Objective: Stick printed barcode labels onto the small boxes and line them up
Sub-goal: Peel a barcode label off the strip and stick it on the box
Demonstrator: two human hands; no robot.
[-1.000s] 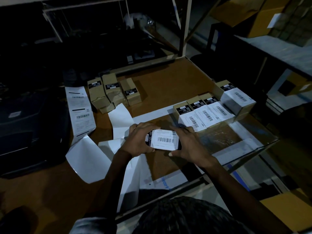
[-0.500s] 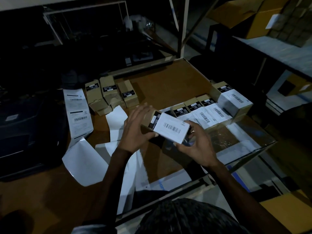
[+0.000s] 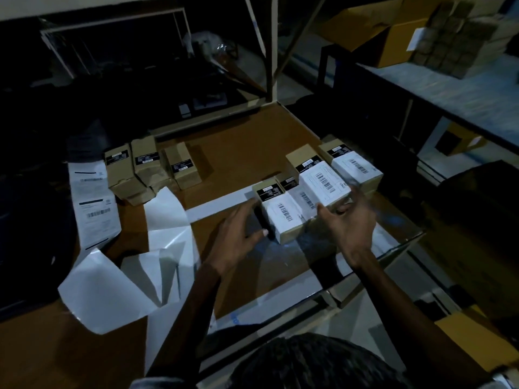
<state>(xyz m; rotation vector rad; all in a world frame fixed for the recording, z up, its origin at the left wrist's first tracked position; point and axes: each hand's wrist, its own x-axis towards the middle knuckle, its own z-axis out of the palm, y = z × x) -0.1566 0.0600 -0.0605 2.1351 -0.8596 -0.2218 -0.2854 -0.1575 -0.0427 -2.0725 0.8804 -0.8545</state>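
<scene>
A person stands over a brown table (image 3: pixel 247 153) in dim light, labelling small cardboard boxes. A row of labelled boxes (image 3: pixel 306 197) sits near the table's right edge, white barcode stickers facing up. One labelled box (image 3: pixel 323 178) rests on top of that row, tilted slightly. The left hand (image 3: pixel 238 231) has its fingers spread and relaxed, touching the left end of the row, gripping nothing. The right hand (image 3: pixel 351 220) hovers just in front of the row, palm up, fingers loosely open; it is blurred and holds nothing.

The boxes look light, stiff and smooth-sided, likely easy to slide or to pinch by their two long sides. The sticker surface may be slippery.

Left of the row, a cluster of unlabelled boxes (image 3: pixel 151 169) waits near the table's back-left corner, beside a label strip (image 3: pixel 94 203) and peeled backing sheets (image 3: pixel 132 276). Bare tabletop lies between cluster and row, giving room to move. The row sits close to the table's right edge, so a push that way risks a fall.
</scene>
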